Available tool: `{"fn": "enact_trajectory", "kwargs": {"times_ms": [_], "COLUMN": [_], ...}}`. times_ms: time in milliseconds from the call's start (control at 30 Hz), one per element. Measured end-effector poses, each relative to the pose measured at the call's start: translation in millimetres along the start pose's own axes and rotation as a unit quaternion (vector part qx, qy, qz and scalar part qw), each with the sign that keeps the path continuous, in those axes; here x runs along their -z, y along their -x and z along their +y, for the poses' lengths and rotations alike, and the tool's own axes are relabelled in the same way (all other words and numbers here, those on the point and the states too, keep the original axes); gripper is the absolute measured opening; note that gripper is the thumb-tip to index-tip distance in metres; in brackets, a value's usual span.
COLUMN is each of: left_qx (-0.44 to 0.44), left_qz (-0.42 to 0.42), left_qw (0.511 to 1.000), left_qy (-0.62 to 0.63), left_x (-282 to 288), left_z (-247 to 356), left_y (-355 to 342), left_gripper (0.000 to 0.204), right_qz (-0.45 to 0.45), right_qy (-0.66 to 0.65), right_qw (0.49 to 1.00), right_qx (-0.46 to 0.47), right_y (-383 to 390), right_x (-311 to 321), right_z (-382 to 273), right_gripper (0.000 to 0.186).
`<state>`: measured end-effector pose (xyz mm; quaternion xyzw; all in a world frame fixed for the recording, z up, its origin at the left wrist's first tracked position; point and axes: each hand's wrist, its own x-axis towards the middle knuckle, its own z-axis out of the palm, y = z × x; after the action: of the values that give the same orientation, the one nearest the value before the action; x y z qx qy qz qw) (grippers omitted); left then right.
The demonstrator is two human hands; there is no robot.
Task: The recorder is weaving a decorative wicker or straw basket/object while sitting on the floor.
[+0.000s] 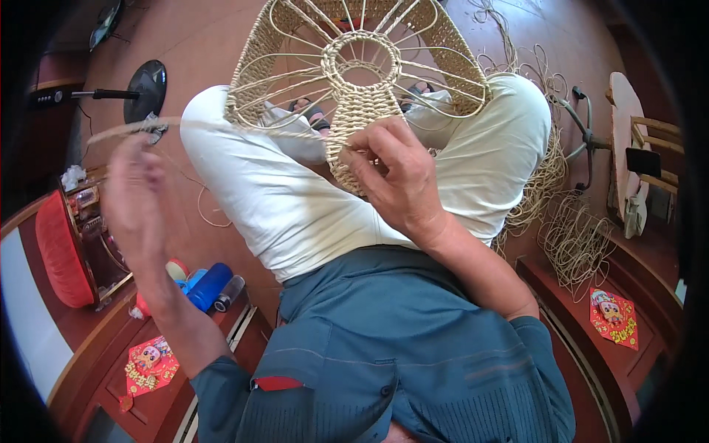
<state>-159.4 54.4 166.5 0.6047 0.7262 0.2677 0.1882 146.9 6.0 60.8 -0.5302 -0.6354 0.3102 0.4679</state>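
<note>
A large half-woven frame (362, 111) of straw-coloured cord and bare wire ribs rests between my knees. It has a round woven ring in its middle and a densely woven strip running down toward me. My right hand (399, 173) bends over the strip's right side, thumb and fingers pinched together at its edge. Out to the left, my left hand (136, 184) is raised and smeared by motion. A strand of cord (284, 134) stretches from the strip's left edge to its fingers, which look closed on it. The loose end beyond is blurred.
Tangled cord (572, 247) lies in heaps on the right, near a metal stand (587, 136) and a wooden chair (657, 148). At left are a round black base (145, 92), a red-cushioned seat (65, 251) and a blue bottle (210, 286).
</note>
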Motion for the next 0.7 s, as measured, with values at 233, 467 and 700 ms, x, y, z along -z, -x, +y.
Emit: {"fn": "enact_trajectory", "kwargs": {"times_ms": [233,467,700], "left_qx": [-0.138,-0.316,-0.359], "left_qz": [-0.147,-0.101,-0.12], "left_qw": [0.97,0.942,0.921], "left_qy": [0.136,0.042,-0.094], "left_x": [-109,-135,-136], "left_z": [44,38,40], "left_y": [80,86,91], "left_gripper": [0.018,0.024,0.032], "right_qz": [-0.012,-0.04,-0.05], "right_qy": [0.008,0.016,-0.02], "right_qw": [0.999,0.998,0.998], "right_qx": [-0.043,-0.048,-0.029], "right_y": [-6,-8,-7], "right_x": [20,27,20], "right_z": [2,-1,-10], "right_gripper": [0.01,0.011,0.008]}}
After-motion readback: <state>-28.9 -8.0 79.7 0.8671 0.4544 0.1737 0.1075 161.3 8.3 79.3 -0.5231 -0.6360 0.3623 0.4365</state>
